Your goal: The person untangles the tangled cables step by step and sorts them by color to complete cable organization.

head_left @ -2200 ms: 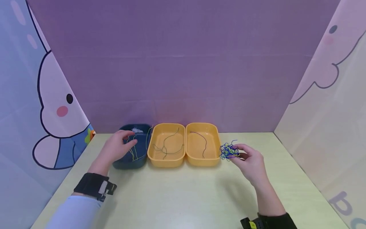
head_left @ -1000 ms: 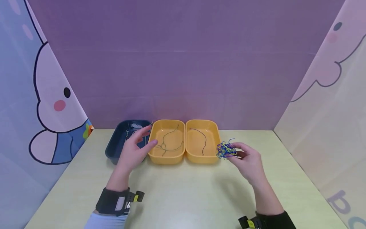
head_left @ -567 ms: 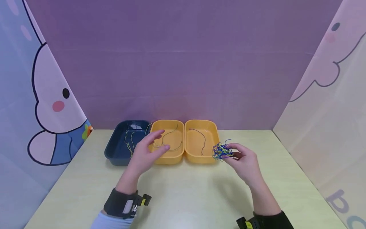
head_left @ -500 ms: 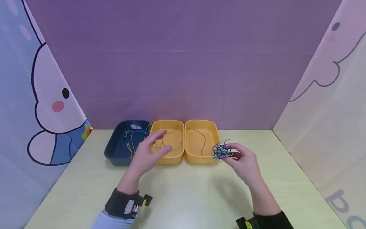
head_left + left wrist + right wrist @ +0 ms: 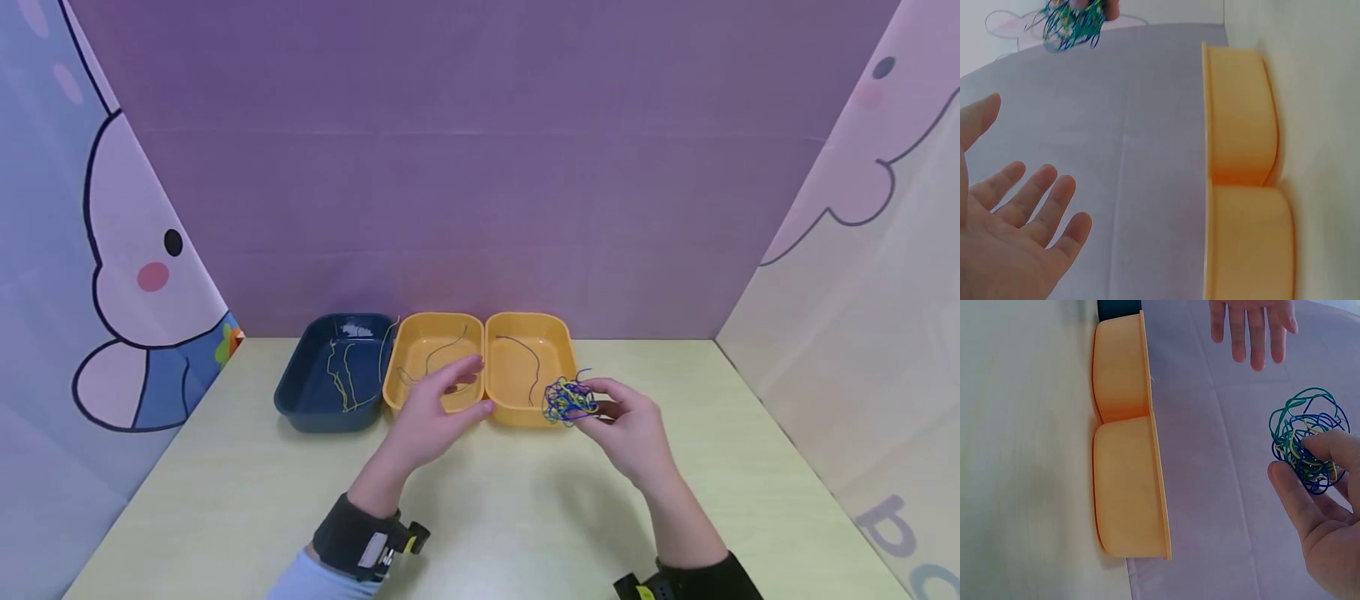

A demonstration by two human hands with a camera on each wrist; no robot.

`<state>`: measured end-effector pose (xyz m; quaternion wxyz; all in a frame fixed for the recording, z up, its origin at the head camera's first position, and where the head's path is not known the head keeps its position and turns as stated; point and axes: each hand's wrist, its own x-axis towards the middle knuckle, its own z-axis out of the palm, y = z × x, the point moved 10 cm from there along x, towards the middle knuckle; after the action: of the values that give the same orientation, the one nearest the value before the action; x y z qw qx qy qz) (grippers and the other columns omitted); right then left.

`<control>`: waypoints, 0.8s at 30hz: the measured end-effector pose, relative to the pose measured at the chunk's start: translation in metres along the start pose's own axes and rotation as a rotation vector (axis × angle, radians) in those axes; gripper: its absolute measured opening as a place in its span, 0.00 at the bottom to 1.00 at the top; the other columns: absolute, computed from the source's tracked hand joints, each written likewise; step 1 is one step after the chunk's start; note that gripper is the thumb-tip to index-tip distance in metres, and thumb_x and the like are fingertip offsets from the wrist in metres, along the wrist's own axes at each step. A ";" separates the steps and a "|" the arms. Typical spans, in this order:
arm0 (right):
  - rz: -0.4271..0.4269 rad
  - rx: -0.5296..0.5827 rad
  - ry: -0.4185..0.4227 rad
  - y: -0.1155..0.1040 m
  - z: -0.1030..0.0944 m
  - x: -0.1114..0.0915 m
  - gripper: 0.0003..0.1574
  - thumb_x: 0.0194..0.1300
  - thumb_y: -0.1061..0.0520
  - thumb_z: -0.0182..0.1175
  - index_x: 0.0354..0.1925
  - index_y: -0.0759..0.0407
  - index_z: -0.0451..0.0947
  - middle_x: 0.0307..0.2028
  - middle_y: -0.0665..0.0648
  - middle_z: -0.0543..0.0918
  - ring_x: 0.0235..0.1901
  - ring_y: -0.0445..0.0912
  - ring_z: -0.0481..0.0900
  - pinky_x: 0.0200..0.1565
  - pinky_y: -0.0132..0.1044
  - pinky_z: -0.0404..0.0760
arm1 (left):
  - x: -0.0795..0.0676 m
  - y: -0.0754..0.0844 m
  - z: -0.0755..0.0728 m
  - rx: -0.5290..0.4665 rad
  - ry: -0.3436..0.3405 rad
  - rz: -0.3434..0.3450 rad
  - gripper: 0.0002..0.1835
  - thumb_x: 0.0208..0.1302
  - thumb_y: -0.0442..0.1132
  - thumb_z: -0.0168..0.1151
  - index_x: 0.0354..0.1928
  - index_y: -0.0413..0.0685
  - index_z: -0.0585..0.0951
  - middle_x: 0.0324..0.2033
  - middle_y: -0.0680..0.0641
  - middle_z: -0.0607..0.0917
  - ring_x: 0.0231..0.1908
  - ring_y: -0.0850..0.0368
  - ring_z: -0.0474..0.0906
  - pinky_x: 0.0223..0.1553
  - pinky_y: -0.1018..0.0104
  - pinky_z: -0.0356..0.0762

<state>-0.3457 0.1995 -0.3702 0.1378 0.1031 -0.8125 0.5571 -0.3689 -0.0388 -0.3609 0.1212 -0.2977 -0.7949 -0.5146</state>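
Note:
My right hand pinches a loose tangle of thin blue, green and yellow wires between thumb and fingers, raised in front of the right yellow tray. In the right wrist view the wire tangle loops out past the fingertips. My left hand holds nothing; its fingers are spread and overlap the middle yellow tray in the head view. The left wrist view shows that palm with relaxed fingers, apart from the tangle. A dark strand lies in the right tray.
A dark blue tray stands at the left of the row, with several yellowish wires inside. Thin strands lie in the middle tray. Behind the trays rises a purple backdrop; the pale tabletop extends in front.
My left hand has moved right from over the dark blue tray to the middle yellow one, nearer the tangle. My right hand has shifted slightly left, still pinching the wires.

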 end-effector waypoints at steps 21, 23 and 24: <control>-0.090 0.037 -0.040 -0.046 0.021 -0.013 0.22 0.52 0.74 0.67 0.47 0.70 0.77 0.48 0.69 0.79 0.37 0.52 0.83 0.35 0.37 0.83 | -0.004 0.005 0.050 -0.054 -0.118 -0.103 0.15 0.64 0.50 0.63 0.49 0.53 0.83 0.31 0.58 0.82 0.30 0.58 0.73 0.24 0.67 0.72; -0.101 0.048 -0.044 -0.049 0.023 -0.013 0.22 0.51 0.75 0.67 0.47 0.70 0.77 0.48 0.69 0.79 0.37 0.53 0.83 0.34 0.37 0.83 | -0.005 0.005 0.051 -0.056 -0.121 -0.108 0.14 0.65 0.50 0.62 0.48 0.53 0.84 0.29 0.57 0.81 0.28 0.57 0.72 0.22 0.69 0.70; -0.106 0.053 -0.047 -0.050 0.024 -0.014 0.22 0.51 0.75 0.67 0.46 0.71 0.77 0.48 0.69 0.79 0.37 0.53 0.83 0.35 0.37 0.83 | -0.005 0.005 0.051 -0.056 -0.121 -0.111 0.13 0.66 0.50 0.61 0.47 0.54 0.84 0.28 0.57 0.80 0.28 0.57 0.72 0.21 0.69 0.69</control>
<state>-0.3194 0.1597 -0.3391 0.1454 0.1627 -0.7939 0.5676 -0.3562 0.0061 -0.3821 0.0356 -0.2871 -0.8012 -0.5237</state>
